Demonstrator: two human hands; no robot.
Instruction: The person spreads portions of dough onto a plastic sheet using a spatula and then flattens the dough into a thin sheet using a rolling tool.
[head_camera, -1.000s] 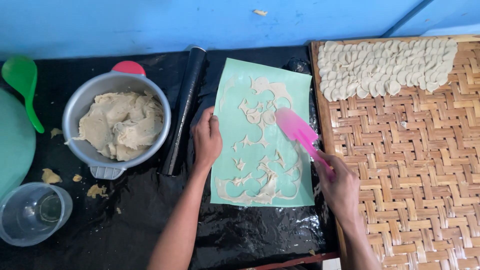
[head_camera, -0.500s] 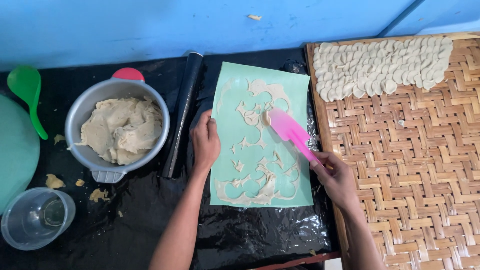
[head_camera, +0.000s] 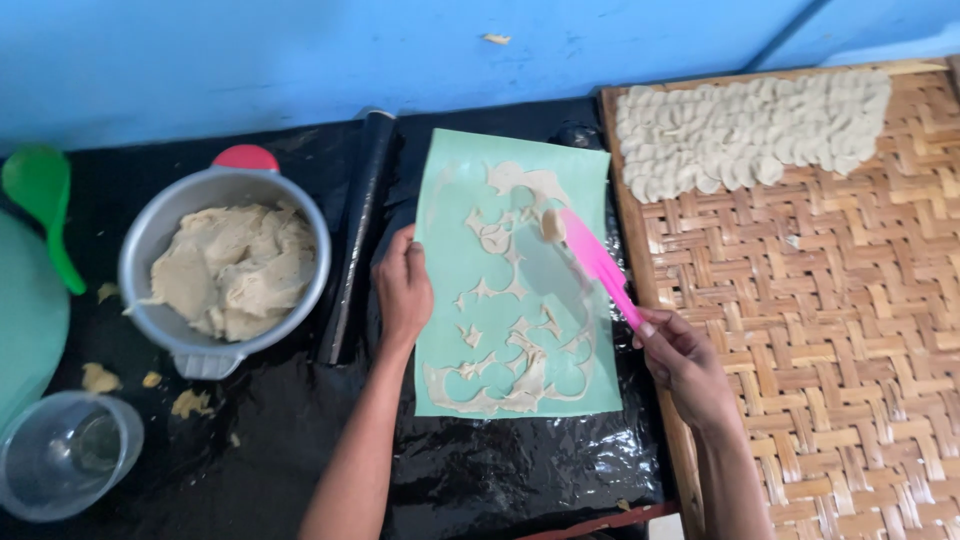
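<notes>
Meanwhile, the right hand (head_camera: 680, 362) grips a pink scraper (head_camera: 592, 262), gathering dough scraps (head_camera: 510, 372) on a green mat (head_camera: 450, 290); at nine o'clock, the left hand (head_camera: 402, 290) lies flat, pinning the mat's edge.

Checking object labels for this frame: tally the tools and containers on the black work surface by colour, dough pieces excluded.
Green: 2, mat and spoon
Pink: 1, scraper held by right hand
Metal: 1, dough pot
Black: 1, rolling pin
Clear: 1, cup
Woven brown: 1, tray
Total: 7
Left hand rests on the mat's edge.
</notes>
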